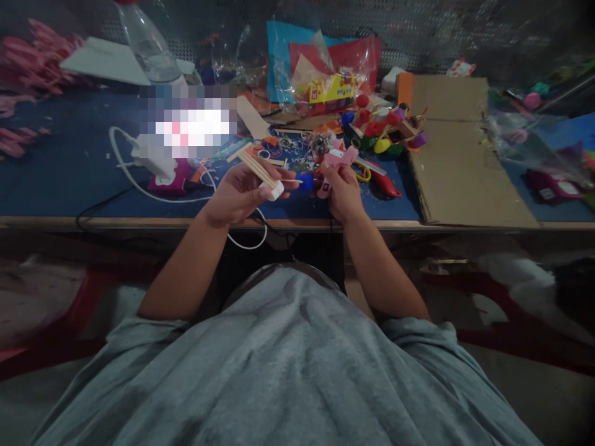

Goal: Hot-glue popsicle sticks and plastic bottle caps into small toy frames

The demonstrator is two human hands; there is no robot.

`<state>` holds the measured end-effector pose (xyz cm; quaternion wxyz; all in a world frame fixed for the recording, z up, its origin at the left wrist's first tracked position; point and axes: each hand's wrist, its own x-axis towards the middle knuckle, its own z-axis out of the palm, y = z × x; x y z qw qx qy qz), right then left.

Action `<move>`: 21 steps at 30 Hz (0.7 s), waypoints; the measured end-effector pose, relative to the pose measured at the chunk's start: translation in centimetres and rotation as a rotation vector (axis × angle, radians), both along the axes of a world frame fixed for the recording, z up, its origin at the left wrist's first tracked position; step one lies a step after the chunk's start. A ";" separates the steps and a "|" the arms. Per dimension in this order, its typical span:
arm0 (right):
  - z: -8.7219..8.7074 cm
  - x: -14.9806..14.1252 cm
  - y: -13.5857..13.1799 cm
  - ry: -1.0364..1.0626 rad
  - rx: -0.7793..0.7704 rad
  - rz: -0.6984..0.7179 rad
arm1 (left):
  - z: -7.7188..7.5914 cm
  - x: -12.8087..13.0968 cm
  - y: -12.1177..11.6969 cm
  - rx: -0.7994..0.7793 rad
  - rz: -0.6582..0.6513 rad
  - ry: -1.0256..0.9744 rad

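Observation:
My left hand (235,195) is closed around a small frame of wooden sticks (255,166) with a white block (276,190) at its lower end. A thin pale stick pokes out past those fingers toward the right. In my right hand (344,192) is a pink hot glue gun (338,155), gripped by its handle, with a clear glue stick (369,164) at its back. The blue nozzle part (305,181) points left, close to the left fingertips. Whether the tip touches the wood is hard to see.
Behind my hands lie scraps and rubber bands, a red balloon (385,183) and a pile of colourful small pieces (383,127). Flattened cardboard (458,161) covers the right side. A bottle (151,46), white cable (121,170) and purple box (170,176) stand left. Plastic packets (332,68) lie at the back.

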<state>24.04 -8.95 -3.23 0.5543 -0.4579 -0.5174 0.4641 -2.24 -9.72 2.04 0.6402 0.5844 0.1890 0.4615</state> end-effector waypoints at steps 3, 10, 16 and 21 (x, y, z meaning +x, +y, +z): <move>0.1 0.1 0.4 0.077 -0.064 -0.042 | -0.4 -0.4 0.5 0.040 0.103 -0.039; 2.9 -2.3 -3.3 0.083 0.039 -0.092 | -1.3 0.8 0.0 0.171 0.400 -0.029; 5.9 -5.1 -7.8 0.074 0.150 -0.050 | -0.9 1.8 -3.0 0.431 0.477 0.043; 6.1 -5.5 -8.4 0.057 0.161 -0.094 | -0.2 1.5 -4.0 0.548 0.533 0.223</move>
